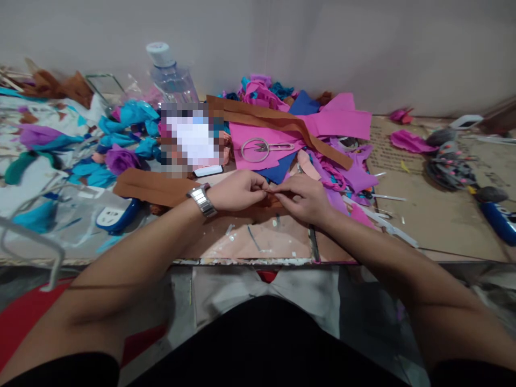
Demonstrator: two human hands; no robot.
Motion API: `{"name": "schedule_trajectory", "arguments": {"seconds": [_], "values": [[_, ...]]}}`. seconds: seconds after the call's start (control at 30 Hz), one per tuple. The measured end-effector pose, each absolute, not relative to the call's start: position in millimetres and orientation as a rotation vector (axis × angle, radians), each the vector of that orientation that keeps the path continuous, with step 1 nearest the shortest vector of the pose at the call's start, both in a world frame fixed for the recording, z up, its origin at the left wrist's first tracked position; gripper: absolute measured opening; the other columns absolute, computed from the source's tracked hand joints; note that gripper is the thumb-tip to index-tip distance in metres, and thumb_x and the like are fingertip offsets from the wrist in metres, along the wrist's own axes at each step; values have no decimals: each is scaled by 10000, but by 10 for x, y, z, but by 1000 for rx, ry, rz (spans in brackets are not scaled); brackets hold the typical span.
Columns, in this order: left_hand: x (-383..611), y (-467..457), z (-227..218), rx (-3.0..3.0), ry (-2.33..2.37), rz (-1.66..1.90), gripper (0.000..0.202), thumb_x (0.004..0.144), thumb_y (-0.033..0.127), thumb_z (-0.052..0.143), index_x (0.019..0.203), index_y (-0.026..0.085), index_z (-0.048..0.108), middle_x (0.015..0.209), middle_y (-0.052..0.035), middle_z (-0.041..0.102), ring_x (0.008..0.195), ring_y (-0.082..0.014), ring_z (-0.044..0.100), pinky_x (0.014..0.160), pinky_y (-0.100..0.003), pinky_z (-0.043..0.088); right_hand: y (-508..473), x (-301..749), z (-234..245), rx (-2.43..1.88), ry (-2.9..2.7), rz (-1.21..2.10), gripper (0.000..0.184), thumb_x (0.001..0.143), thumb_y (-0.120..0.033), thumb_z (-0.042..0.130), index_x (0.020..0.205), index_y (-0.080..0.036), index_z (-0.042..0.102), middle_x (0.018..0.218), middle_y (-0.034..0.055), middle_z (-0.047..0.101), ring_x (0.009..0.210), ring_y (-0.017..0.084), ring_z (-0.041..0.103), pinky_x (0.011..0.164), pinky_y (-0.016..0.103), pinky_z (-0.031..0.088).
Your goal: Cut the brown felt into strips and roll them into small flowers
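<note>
My left hand (237, 191), with a metal watch (201, 200) on its wrist, and my right hand (304, 198) meet over the table's front. Both are closed in a pinch on a small brown piece of felt (271, 200) held between the fingertips. Just behind the hands lie a brown felt strip (151, 186), a blue sheet (278, 172) and pink felt sheets (262, 141). A pair of scissors (264, 149) rests on the pink sheet.
Turquoise and purple felt flowers (121, 145) crowd the left side. A plastic water bottle (171, 75) stands at the back by the wall. A white and blue power strip (115, 215) lies left. Dark tools and a blue object (500, 220) sit at right on the cardboard (435, 215).
</note>
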State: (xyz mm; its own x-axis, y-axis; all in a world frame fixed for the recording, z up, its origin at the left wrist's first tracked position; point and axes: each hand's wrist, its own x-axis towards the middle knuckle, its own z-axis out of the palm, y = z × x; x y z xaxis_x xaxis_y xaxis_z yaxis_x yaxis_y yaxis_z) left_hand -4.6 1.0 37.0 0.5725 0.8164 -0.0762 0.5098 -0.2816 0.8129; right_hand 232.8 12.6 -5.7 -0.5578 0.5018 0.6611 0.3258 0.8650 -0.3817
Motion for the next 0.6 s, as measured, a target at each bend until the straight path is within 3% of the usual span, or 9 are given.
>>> {"name": "schedule_trajectory", "arguments": {"seconds": [0.13,0.33,0.6], "values": [[-37,2,357,1862,1055,487,197,831,270,565,838,151,722,759,4,701,647,-113,538,647,-236,404,116,2323,-42,-569,-2215,230,146,988,-193,666,1030,-245,795,906,33,833,808,199,750,781,370,553],[-31,-4,351,1902,1053,524,421,956,510,586,765,146,679,679,7,624,614,-105,469,620,-247,364,111,2318,-33,-588,-2226,208,114,972,-201,678,1011,-227,783,890,43,824,799,208,742,770,375,548],[-14,-21,366,1925,1065,521,391,960,474,590,766,142,658,653,19,594,578,-88,414,575,-241,303,113,2333,-46,-667,-2237,241,96,983,-266,692,1012,-233,777,912,50,824,830,218,743,798,386,538]]}}
